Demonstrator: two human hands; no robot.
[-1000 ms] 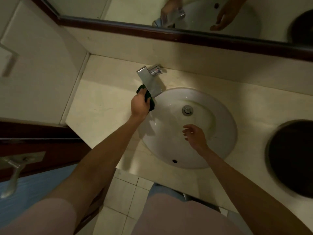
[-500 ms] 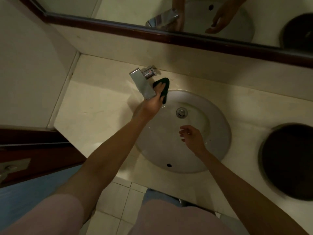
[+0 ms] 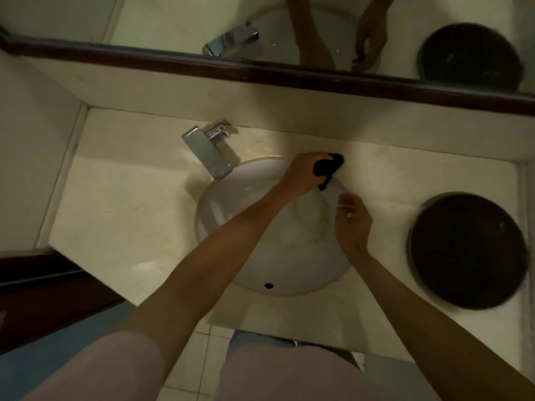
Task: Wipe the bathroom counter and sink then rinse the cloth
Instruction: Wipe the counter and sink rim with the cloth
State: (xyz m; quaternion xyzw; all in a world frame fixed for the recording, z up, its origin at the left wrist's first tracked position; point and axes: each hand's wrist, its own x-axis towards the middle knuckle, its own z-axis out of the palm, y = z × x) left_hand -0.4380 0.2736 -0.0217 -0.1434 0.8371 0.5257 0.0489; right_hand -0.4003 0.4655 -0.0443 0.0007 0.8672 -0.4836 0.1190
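Note:
My left hand (image 3: pixel 304 173) grips a dark cloth (image 3: pixel 327 167) at the far right rim of the white round sink (image 3: pixel 231 204), where the rim meets the beige stone counter (image 3: pixel 121 215). My left forearm crosses over the basin and hides the drain. My right hand (image 3: pixel 351 224) hovers over the sink's right edge just below the cloth, fingers loosely curled, holding nothing. The chrome tap (image 3: pixel 208 153) stands at the back left of the sink.
A dark round opening (image 3: pixel 466 250) is set into the counter at the right. A mirror (image 3: pixel 289 27) with a dark wooden frame runs along the back wall. A wall closes the counter's left side. Floor tiles (image 3: pixel 202 357) show below the counter's front edge.
My left hand has carried the cloth from the tap's left side, round behind the spout, along the sink's back rim to its right side. My right hand has shifted right.

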